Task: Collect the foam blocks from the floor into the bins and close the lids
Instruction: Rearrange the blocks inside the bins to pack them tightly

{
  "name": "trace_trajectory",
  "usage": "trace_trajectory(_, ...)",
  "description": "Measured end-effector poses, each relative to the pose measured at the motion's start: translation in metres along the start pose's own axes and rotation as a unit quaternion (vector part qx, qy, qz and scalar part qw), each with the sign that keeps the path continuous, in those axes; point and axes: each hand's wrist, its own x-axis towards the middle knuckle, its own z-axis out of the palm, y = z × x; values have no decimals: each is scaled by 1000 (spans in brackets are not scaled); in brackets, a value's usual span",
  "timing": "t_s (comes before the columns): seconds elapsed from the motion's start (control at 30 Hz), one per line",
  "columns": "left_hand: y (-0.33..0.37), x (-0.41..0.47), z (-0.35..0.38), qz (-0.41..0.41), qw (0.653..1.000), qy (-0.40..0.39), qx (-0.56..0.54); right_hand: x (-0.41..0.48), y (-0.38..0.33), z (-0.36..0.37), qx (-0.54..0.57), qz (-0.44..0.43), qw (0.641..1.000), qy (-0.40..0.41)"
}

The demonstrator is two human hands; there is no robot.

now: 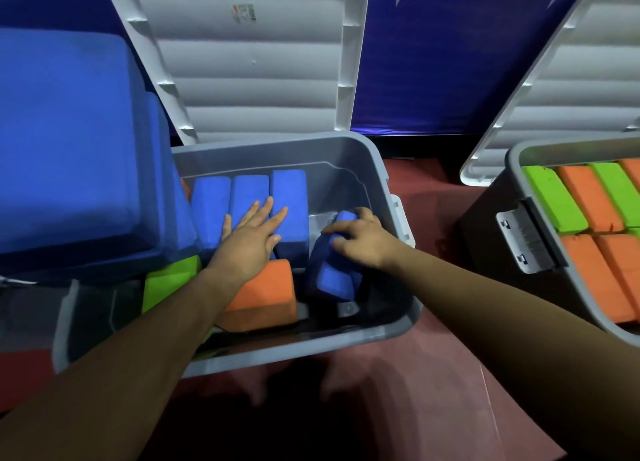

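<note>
Two hands [247, 242] inside bin rim [398, 329]

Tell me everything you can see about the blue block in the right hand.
The blue foam block looks soft and matte with rounded corners. It stands tilted on end in the open space at the right of the middle grey bin, apart from the row of blue blocks. The right hand grips its upper end, fingers curled over it. Its lower end is in shadow.
</note>
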Motion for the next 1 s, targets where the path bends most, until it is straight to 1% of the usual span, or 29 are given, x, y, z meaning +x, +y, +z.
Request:
trace_trajectory(0.07, -1, 0, 1, -1, 1000, 5, 0, 4, -1, 9, 70, 14, 997, 40)
trace_trajectory(0.1, -1, 0, 2, -1, 1000, 7, -1, 6, -2, 13, 85, 26, 994, 58)
trace_trajectory(0.17, -1, 0, 3, 0, 1000, 9, -1, 11, -7, 20, 77, 79, 989, 101)
trace_trajectory(0.23, 0, 0, 4, -1, 1000, 12, 2, 14, -15, 28, 79, 137, 984, 87)
trace_trajectory(0.3, 1, -1, 3, -3, 1000, 14, 6, 15, -22, 36, 122, 162, 978, 54)
trace_trajectory(0.4, 1, -1, 2, -7, 1000, 7, 12, 16, -23, 45, 185, 162, 968, 54)
trace_trajectory(0.47, 1, -3, 2, -6, 1000, 5, 15, 16, -23, 39, 211, 162, 961, 72)
trace_trajectory(0.6, 2, -2, 2, -9, 1000, 5, 11, 28, -18, 17, 183, 98, 963, 171)
trace_trajectory(0.63, 2, -2, 2, -10, 1000, 4, 11, 34, -17, 14, 183, 90, 963, 174)
trace_trajectory(0.73, 3, -1, 3, -12, 1000, 18, 7, 51, -16, 16, 166, 81, 971, 150)
trace_trajectory(0.8, 4, 0, 3, -11, 1000, 24, 6, 61, -15, 20, 148, 69, 972, 168)
trace_trajectory(0.87, 4, 0, 0, -10, 1000, 16, 5, 66, -15, 21, 144, 63, 975, 160)
trace_trajectory(0.93, 6, -5, -2, 0, 1000, 1, 3, 62, -16, 17, 145, 78, 979, 121)
trace_trajectory(0.97, 7, -10, -3, 7, 1000, 5, 5, 57, -18, 14, 129, 90, 981, 115)
trace_trajectory(1.0, 9, -16, -5, 20, 1000, 20, 5, 51, -23, 11, 90, 94, 983, 131)
